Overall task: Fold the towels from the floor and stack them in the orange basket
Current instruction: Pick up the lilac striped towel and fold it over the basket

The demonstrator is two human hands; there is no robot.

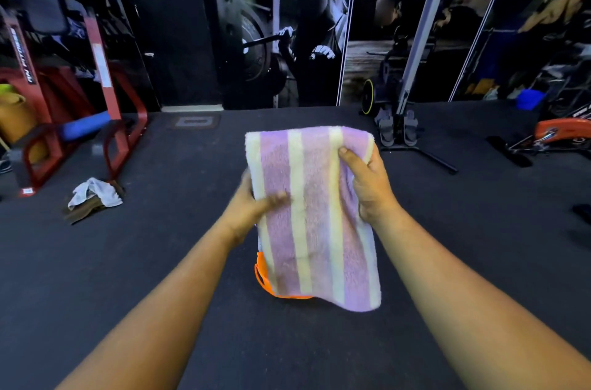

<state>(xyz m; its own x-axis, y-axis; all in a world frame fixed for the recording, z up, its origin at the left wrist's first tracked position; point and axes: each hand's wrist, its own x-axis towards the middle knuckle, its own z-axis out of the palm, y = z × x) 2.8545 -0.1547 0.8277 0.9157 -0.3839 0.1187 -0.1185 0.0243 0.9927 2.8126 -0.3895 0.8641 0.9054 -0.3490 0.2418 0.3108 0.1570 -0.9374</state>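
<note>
A gym, dark rubber floor (160, 277) filling the lower frame, red equipment frame (105, 86) at upper left, big wall posters behind. Centre frame, the striped towel (313, 223), lilac and pale yellow, is folded into a thick rectangle and held up in the air. The left hand (252, 210) grips its left edge, thumb pressed across the front; the right hand (367, 185) pinches the upper right corner, thumb on the face, fingers hidden behind. Just beneath, mostly covered by the towel, peeks the orange basket (263, 274), standing on the floor. That terry looks soft, light and floppy — the lower end droops already — so I'd say support along both side edges keeps the fold from sliding open on the way down. At middle left, a crumpled white and brown towel heap (94, 199) lies on the floor, not yet folded.
</note>
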